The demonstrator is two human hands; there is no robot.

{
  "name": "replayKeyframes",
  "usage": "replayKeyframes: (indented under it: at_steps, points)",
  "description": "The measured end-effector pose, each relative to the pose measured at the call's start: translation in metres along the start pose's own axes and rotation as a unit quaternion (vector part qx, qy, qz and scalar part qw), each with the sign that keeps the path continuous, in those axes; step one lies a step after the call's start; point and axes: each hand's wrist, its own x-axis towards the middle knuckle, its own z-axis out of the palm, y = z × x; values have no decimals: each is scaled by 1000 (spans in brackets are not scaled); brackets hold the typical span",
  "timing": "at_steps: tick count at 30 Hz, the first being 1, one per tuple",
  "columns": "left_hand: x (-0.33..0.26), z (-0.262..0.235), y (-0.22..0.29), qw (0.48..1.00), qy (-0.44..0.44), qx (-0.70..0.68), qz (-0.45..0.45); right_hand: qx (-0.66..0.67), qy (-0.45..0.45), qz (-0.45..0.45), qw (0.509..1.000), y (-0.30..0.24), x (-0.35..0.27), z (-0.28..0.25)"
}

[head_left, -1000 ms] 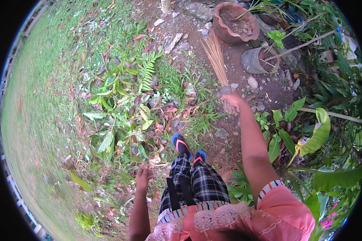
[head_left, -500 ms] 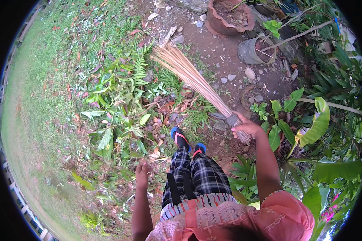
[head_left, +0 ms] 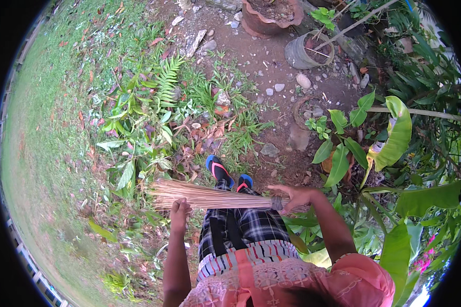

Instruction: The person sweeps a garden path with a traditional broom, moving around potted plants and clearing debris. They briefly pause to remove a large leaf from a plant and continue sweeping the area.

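Note:
A stick broom (head_left: 225,198) of thin tan ribs lies level across my front, its spread tips to the left. My right hand (head_left: 294,197) grips it around the dark band near the butt end, with the index finger stretched along the top. At the loose tips, my left hand (head_left: 179,211) is closed with its fingers against the lower edge of the ribs; how many it pinches I cannot make out. Below the broom are my checked trousers (head_left: 220,233) and my feet in blue-soled flip-flops (head_left: 220,171).
Cut leaves and fern fronds (head_left: 166,84) lie in a heap on the grass ahead and to the left. A scalloped clay pot (head_left: 256,25) and a grey planter (head_left: 297,55) stand on stony soil ahead. Broad-leaved plants (head_left: 394,138) crowd my right side.
My right hand has swung the broom from pointing ahead to level across my body, bringing its tips to my left hand. The left hand was apart from it before.

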Motion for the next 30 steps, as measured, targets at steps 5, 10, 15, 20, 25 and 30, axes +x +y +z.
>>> replayKeyframes:
  at_steps: [5,10,15,20,25,30]
  points:
    - [-16,16,-30,1000,0,-4,-21,214,212,77,950,29,-66,-48]
    - [-38,31,-76,999,-13,-6,-41,21,411,239,880,59,41,-51]
    - [-63,37,-90,998,-1,-36,-46,-48,144,183,971,47,96,54]
    - [-60,29,-89,998,11,-51,-33,-40,38,57,997,49,-31,14]
    - [-42,20,-103,998,20,-51,-37,145,265,5,953,87,-67,-21]
    - [-29,32,-134,996,-2,-55,-70,154,355,197,901,79,85,6]
